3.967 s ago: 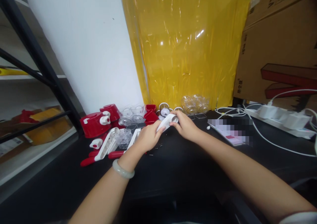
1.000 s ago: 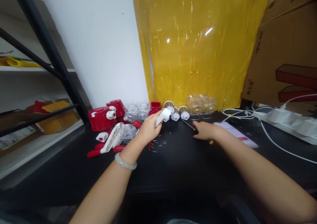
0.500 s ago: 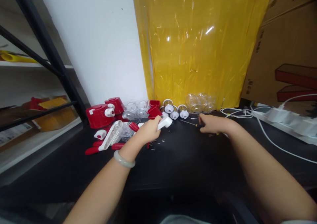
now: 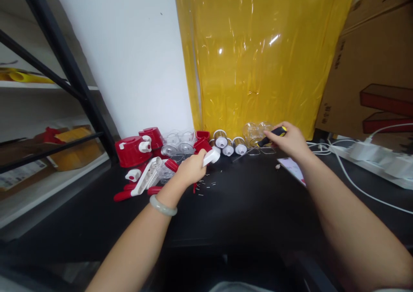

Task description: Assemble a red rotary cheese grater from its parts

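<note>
Far left of the black worktop (image 4: 245, 210): red housings (image 4: 132, 153) by the wall, white handle parts (image 4: 147, 178) in front of them, red grips toward me, long axes slanting up and right. Clear plastic pieces (image 4: 167, 171) just beside. Next, my left hand (image 4: 192, 169), closed round a white part (image 4: 211, 156); its rounded end juts out past my fingers, pointing right and slightly away from me, long axis a shallow slant. A red grip (image 4: 171, 165) shows on the hand's other side; cannot tell whether it joins the white part. Loose screws (image 4: 207, 186) scattered on the worktop near that hand. Metal-sided drums (image 4: 221, 139) grouped mid-row, white ends facing me. Then the screwdriver (image 4: 272, 137), gripped by its black-and-yellow handle in my right hand (image 4: 292, 143): long axis oblique, handle end high and right, shaft running down leftward, tip in front of the drums; cannot tell whether it touches the worktop. Below my right wrist, a phone (image 4: 292, 168), partly covered.
</note>
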A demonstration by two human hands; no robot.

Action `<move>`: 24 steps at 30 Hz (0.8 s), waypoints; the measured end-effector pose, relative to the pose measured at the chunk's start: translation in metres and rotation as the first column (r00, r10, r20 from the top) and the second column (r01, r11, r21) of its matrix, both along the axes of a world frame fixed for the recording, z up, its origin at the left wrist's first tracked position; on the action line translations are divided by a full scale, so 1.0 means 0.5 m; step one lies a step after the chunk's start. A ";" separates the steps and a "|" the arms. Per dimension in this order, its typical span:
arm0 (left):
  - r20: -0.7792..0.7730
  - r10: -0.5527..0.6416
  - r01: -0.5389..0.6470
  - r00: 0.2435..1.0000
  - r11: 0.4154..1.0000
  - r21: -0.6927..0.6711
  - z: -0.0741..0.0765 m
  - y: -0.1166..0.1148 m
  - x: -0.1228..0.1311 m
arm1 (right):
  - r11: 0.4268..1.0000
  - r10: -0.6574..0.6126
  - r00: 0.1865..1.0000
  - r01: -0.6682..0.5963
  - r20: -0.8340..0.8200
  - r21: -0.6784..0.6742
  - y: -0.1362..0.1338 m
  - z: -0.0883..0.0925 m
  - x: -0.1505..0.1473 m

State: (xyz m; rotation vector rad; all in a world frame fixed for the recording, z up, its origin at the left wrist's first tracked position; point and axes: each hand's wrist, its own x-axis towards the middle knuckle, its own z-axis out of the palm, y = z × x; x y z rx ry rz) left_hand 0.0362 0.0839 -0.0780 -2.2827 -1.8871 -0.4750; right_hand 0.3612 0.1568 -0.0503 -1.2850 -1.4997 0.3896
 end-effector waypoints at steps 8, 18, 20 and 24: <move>-0.027 0.053 -0.053 0.998 0.999 0.009 -0.006 0.004 0.001 | 0.986 0.162 0.956 -0.150 -0.243 0.067 0.019 -0.045 -0.063; -0.026 0.078 -0.079 0.997 0.997 -0.018 -0.004 0.002 0.009 | 0.935 0.350 0.848 -0.339 -0.399 0.099 0.024 -0.114 -0.132; -0.020 0.068 -0.068 0.998 0.998 -0.008 -0.005 0.003 0.008 | 0.935 0.350 0.841 -0.343 -0.413 0.095 0.021 -0.114 -0.135; -0.020 0.053 -0.053 0.998 0.999 -0.003 -0.006 0.004 0.006 | 0.934 0.351 0.843 -0.347 -0.407 0.088 0.015 -0.114 -0.140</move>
